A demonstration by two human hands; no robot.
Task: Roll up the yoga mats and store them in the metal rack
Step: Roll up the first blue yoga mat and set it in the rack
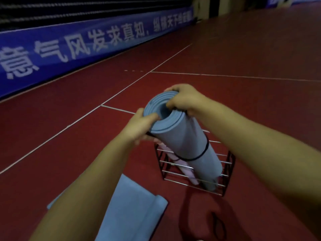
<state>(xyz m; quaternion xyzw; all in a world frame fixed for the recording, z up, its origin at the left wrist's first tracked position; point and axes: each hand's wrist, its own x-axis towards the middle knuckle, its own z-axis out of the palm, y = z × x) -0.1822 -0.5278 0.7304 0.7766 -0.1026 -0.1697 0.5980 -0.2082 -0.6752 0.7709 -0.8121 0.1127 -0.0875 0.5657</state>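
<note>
Rolled blue foam mat (184, 141), smooth cylinder with spiral end, stands tilted in the wire metal rack (225, 173), bound by a thin black cord (203, 154). Left hand (139, 127) and right hand (185, 100) grip its top rim, fingers curled. Beside it a pale pink roll (188, 173); a flat blue mat (132, 206) lies on the red floor (69, 145).

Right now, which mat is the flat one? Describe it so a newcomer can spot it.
Start at the metal rack on the red floor, where both hands grip an upright rolled blue mat. Look nearer the camera, left of the rack: the flat blue mat lies there on the floor, mostly unrolled, with no strap round it.
</note>
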